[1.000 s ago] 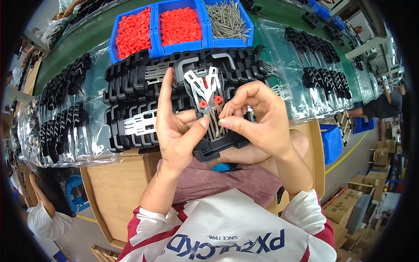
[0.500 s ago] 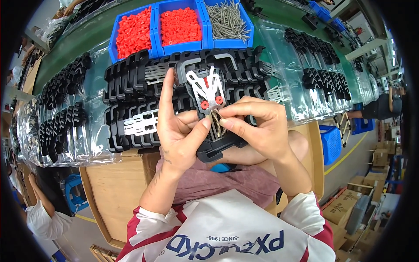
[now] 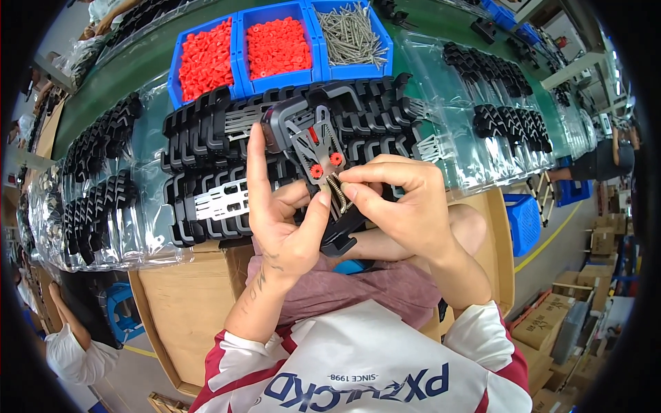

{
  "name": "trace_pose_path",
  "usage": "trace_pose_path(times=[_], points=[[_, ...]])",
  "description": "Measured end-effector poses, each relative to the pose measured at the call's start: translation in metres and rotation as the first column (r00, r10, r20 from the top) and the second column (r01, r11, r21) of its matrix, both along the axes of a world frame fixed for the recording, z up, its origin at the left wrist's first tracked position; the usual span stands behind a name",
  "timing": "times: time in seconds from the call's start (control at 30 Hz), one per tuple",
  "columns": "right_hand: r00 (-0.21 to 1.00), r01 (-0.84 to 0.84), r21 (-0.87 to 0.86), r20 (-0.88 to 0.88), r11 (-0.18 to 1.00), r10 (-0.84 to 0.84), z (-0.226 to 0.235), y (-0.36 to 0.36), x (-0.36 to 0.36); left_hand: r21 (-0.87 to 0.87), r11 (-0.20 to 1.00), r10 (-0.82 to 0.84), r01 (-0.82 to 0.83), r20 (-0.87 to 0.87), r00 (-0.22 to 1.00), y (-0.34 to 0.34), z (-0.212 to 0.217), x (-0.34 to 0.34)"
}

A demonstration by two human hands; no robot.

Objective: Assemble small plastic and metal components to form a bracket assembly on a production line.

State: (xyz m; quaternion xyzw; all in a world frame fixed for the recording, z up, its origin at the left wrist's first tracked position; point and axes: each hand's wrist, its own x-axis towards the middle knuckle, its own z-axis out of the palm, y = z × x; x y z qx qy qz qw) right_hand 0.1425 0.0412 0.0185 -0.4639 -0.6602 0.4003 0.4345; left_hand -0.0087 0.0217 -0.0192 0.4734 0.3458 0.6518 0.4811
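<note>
My left hand holds a black plastic bracket assembly in front of me, with the thumb against its side and the index finger pointing up. A metal plate lies along the assembly's middle, with two red toothed pieces at its lower end. Just below them, coil springs run down inside the assembly. My right hand pinches at the springs with thumb and index finger. Its fingertips partly hide the springs, so I cannot tell how the ends are seated.
Behind the assembly lie rows of black brackets with metal plates. Blue bins hold red plastic pieces and metal springs or pins. More black parts lie on plastic sheeting. A cardboard box stands at my left.
The assembly has tilted, its upper end turning to the left and its lower end to the right. My right hand keeps its pinch at the springs, slightly further left.
</note>
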Motion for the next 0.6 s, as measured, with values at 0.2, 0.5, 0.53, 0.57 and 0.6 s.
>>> trace_pose_path(times=[0.2,0.5,0.53,0.57,0.6], points=[[1.0,0.018,0.016,-0.006,1.0,-0.018,0.0019,0.0001,-0.0003,-0.019,0.999,0.031,-0.031,-0.022,0.999,0.0013,0.0044,0.0013],[1.0,0.02,0.003,0.023,1.0,-0.02,0.0015,0.0064,0.0048,0.022,0.998,0.063,-0.062,-0.057,0.996,0.0039,0.0015,0.0061],[1.0,0.024,0.003,0.019,1.0,-0.024,0.0019,0.0067,0.0051,0.022,0.998,0.059,-0.057,-0.062,0.996,0.0041,0.0023,0.0071],[1.0,0.018,0.001,0.012,1.0,-0.018,0.0024,0.007,0.0053,0.018,0.998,0.069,-0.068,-0.06,0.996,0.0042,0.0032,0.0084],[1.0,0.012,-0.001,0.006,1.0,-0.012,0.0031,0.0073,0.0054,0.014,0.997,0.079,-0.079,-0.059,0.995,0.0042,0.0042,0.0097]])
